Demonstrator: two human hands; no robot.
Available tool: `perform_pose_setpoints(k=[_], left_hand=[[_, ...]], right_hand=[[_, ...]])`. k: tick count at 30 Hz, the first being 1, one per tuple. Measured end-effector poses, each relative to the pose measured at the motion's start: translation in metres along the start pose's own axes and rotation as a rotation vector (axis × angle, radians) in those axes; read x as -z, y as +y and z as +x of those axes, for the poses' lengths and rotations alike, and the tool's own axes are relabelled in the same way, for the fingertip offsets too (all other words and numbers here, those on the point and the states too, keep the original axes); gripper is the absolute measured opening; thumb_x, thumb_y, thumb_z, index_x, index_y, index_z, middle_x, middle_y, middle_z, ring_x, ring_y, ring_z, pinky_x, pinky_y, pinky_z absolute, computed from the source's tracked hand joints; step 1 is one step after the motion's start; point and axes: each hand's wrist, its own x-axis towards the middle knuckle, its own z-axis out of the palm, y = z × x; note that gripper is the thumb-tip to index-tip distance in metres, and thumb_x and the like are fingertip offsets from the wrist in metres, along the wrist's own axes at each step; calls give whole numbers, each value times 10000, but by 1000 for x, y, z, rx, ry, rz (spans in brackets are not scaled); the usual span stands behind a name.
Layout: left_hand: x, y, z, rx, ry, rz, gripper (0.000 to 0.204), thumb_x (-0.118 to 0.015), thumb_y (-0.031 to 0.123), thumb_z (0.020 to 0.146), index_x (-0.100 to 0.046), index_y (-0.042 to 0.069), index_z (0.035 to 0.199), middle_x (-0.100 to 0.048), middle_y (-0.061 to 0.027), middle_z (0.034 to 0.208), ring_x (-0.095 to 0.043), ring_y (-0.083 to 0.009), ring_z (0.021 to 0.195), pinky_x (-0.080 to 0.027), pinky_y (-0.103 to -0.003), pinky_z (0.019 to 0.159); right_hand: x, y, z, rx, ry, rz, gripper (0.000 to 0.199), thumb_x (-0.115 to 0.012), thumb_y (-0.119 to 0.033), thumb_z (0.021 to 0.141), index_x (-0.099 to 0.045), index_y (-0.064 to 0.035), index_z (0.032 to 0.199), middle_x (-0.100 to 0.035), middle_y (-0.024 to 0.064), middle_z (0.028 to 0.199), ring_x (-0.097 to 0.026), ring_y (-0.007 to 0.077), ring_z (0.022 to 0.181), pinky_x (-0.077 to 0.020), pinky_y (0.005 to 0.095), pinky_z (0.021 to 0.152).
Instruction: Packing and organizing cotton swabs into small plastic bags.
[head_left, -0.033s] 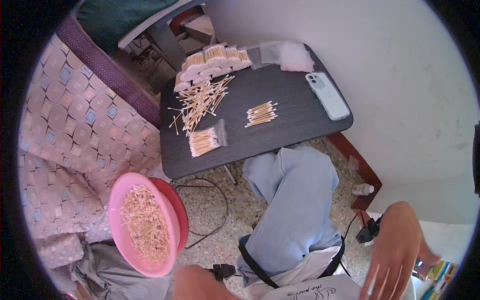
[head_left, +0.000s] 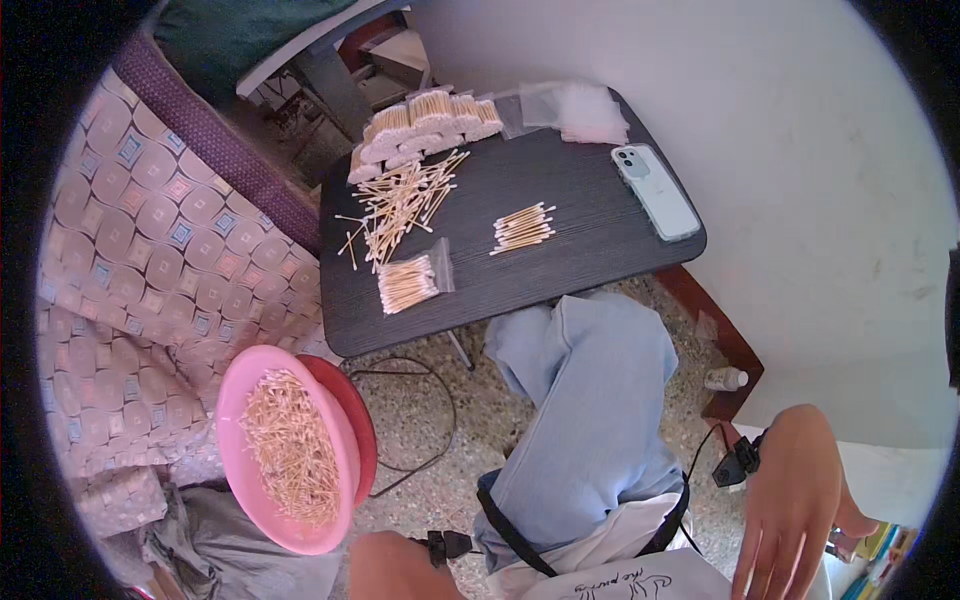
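Observation:
My right hand (head_left: pixel 795 505) hangs at the lower right, back upward, fingers stretched down and thumb apart. Nothing shows in it. Of my left hand (head_left: pixel 395 568) only a part shows at the lower edge; its fingers are hidden. Both hands are away from the black table (head_left: pixel 580 245). On it lie a loose pile of cotton swabs (head_left: pixel 405 205), a small row of cotton swabs (head_left: pixel 523 228) and a clear bag of cotton swabs (head_left: pixel 408 283). Stacked filled bags (head_left: pixel 425 125) stand at the back, beside empty clear bags (head_left: pixel 590 112).
A white phone (head_left: pixel 657 195) lies at the table's right edge. Left of my legs, a pink basin (head_left: pixel 235 450) full of cotton swabs rests on something red (head_left: pixel 368 440). A black cable (head_left: pixel 450 400) loops on the floor. A white bottle (head_left: pixel 725 379) stands by the wall.
My right hand has shifted very slightly, its fingers a little to the right. The things on the table and the basin have not moved.

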Motion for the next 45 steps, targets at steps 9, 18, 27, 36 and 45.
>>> perform_pose_setpoints(k=[9, 18, 27, 36, 45], left_hand=[[0, -15, -1, 27, 1553, 150, 883, -340, 628, 867, 95, 115, 1439, 203, -89, 1487, 102, -341, 1379, 60, -566, 1069], [25, -13, 16, 110, 701, 75, 719, -284, 553, 898, -202, 14, 1366, -214, -203, 1432, -210, -341, 1341, -155, -497, 1075], [8, -3, 0, -122, 561, 39, 871, -325, 639, 848, -48, 68, 1444, -22, -184, 1492, -76, -379, 1364, -51, -568, 1070], [14, -31, -16, 395, 1409, 86, 885, -394, 645, 837, -172, -10, 1390, -81, -246, 1456, -129, -373, 1354, -136, -512, 1079], [33, -40, -12, 113, 1780, 53, 860, -408, 586, 861, -99, 25, 1435, -73, -243, 1479, -60, -377, 1377, -92, -479, 1105]], right_hand=[[-3, 33, 26, 14, 2, -51, 1109, -267, -792, 762, 81, 41, 1404, 77, 240, 1478, -7, 384, 1376, -119, 494, 1094], [-14, 13, 28, 58, 110, -52, 1121, -409, -749, 757, 18, 56, 1408, 4, 249, 1478, -112, 361, 1368, -156, 448, 1097], [-12, 24, 36, 49, 159, 1, 1032, -356, -731, 796, -32, 23, 1422, -47, 198, 1494, -89, 320, 1384, -49, 399, 1116], [3, 30, 43, -161, 283, -439, 987, -353, -714, 811, -151, 48, 1405, -141, 190, 1482, -179, 332, 1362, -90, 427, 1113], [20, 13, 30, 182, -1391, 91, 979, -276, -769, 761, -441, 39, 1287, -389, 307, 1304, -518, 384, 1023, -430, 408, 749]])
